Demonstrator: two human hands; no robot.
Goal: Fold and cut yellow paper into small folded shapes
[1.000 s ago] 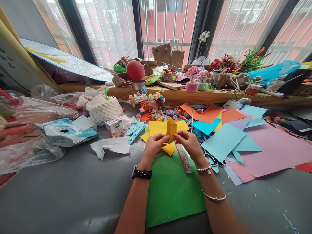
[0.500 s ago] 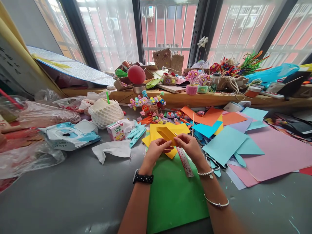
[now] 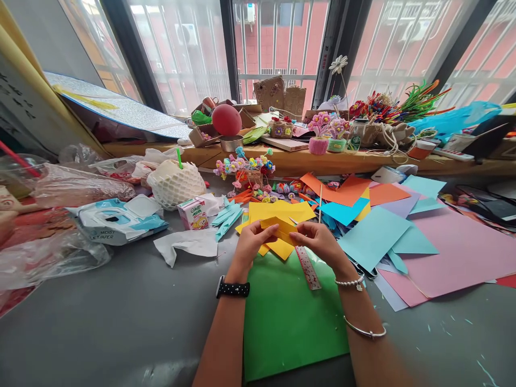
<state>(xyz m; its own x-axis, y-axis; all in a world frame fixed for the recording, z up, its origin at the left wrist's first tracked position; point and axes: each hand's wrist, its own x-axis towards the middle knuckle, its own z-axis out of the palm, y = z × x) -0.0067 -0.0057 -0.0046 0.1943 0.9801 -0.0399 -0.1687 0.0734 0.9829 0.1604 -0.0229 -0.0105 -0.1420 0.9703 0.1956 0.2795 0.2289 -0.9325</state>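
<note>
Between both hands is a small folded piece of yellow paper [image 3: 279, 228], held up above the table. My left hand [image 3: 255, 244] pinches its left end between thumb and fingers. At the right end, my right hand [image 3: 319, 242] grips it the same way. Other yellow sheets [image 3: 304, 210] lie just behind and beneath the held piece. A green sheet [image 3: 294, 322] is spread under my wrists, and a patterned ruler [image 3: 308, 267] rests on it below my right hand. A pointed tip shows beside my right fingers; I cannot tell what it belongs to.
Blue and pink paper [image 3: 463, 252] is heaped at the right, partly covering scissors. On the left are a wet-wipe pack [image 3: 116, 220], a white tissue [image 3: 187, 244], a small carton [image 3: 193, 213] and a netted coconut [image 3: 176, 185]. A flower basket [image 3: 248, 177] stands behind the yellow sheets.
The yellow paper has turned more level and its right end is now pinched by my right hand's fingertips. My hands have moved slightly apart, the right one to the right.
</note>
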